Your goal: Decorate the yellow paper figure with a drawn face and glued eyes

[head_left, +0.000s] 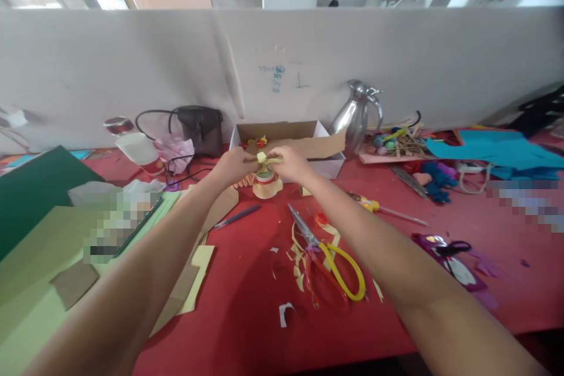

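Both arms reach forward over the red table. My left hand (234, 167) and my right hand (291, 163) are closed, their fingers pinching a pale yellow paper strip (262, 158) from either side; a small block-like bit stands at its middle. Just under the strip is a small hat-shaped paper craft (267, 189), cream with a wavy brim and a red band. Whether the strip is joined to it I cannot tell. A pleated paper piece (245, 181) lies beside my left hand. Behind my hands stands an open white box (331, 165) with a brown inside.
Yellow-handled scissors (346, 270) and red-handled pliers or cutters (324, 273) lie among paper scraps. A pen (238, 216), a glue gun (371, 204), a steel jug (356, 117), a dark bag (200, 129), a paper cup (136, 150) and green card (44, 200) surround my arms.
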### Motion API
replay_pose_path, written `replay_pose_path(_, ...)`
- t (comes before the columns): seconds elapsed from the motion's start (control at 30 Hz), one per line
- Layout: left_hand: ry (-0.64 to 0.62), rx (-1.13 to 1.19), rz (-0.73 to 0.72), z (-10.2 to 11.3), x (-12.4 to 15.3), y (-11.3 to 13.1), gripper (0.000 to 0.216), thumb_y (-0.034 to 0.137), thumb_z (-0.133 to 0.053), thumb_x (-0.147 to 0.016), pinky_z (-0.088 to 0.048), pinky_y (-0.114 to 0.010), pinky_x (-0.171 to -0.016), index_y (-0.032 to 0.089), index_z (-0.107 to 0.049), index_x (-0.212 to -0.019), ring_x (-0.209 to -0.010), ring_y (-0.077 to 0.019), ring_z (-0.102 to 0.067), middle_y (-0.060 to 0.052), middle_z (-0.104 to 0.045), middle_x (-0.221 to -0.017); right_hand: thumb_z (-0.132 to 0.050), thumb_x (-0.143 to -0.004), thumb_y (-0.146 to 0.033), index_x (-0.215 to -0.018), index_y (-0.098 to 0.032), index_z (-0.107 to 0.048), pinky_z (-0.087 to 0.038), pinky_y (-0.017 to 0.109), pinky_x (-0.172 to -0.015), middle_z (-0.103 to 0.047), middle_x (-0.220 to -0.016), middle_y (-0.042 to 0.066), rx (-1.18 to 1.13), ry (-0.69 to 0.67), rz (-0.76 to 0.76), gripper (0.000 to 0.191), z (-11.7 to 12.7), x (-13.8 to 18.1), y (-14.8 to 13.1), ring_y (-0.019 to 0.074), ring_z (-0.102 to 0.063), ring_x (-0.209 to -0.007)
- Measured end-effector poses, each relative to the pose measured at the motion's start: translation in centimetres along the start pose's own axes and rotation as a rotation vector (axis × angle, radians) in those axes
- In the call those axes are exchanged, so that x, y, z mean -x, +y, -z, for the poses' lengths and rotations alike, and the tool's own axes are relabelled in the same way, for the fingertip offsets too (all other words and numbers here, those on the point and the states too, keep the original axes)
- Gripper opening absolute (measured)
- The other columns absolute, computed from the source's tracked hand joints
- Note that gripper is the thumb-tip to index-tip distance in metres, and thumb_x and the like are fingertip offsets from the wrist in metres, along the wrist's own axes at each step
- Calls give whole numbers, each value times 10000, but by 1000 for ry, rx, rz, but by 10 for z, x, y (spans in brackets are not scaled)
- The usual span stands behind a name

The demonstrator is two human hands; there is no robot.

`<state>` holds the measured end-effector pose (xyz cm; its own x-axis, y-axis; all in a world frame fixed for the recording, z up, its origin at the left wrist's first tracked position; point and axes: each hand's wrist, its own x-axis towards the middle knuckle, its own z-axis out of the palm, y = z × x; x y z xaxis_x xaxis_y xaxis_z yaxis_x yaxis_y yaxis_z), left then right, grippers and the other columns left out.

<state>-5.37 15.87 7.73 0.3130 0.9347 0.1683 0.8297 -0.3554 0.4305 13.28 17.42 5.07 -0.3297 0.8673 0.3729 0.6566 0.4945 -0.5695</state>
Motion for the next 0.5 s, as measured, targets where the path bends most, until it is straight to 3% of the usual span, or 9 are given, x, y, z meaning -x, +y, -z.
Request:
replay_pose_path(0.13, -8, -4, 1, 2, 2, 3, 330, 405, -543, -742, -222, -258, -538, 161, -599, -528, -548, -98, -346, 42, -320, -515, -680, -767, -205, -965, -246, -743, -477, 361, -861, -745, -1054, 33, 45, -28, 10, 212, -1, -2, 0, 247, -651, -1000)
replay_pose_path(0.27, -13, -20, -7, 0, 4, 3, 368, 444, -528, -784, -250, -253, -545, 154, -667, -604, -560, -104, -373, 34, -380, -527, -681, -773, -222, -972, -259, -741, -462, 398, -866, -740, -1063, 38, 140, -8, 22, 211, -1, 1, 0, 281, -630, -1025)
replay_pose_path(0.37, 10, -7, 4, -3, 5, -1, 377, 472, -548, -792, -310, -244, -588, 157, -755, -769, -622, -125, -459, 13, -495, -600, -680, -779, -224, -979, -259, -737, -455, 394, -865, -743, -1043, 41, 168, -1, 52, 211, -1, 1, 1, 273, -633, -998)
replay_pose_path(0.5, 10, 22, 10, -2, 8, -10, 491, 424, -738, -642, -388, -250, -667, 178, -757, -1066, -751, -178, -562, -12, -640, -771, -685, -785, -245, -992, -264, -734, -443, 399, -864, -747, -1035, 41, 181, -13, 47, 213, 0, 0, 0, 284, -630, -1009)
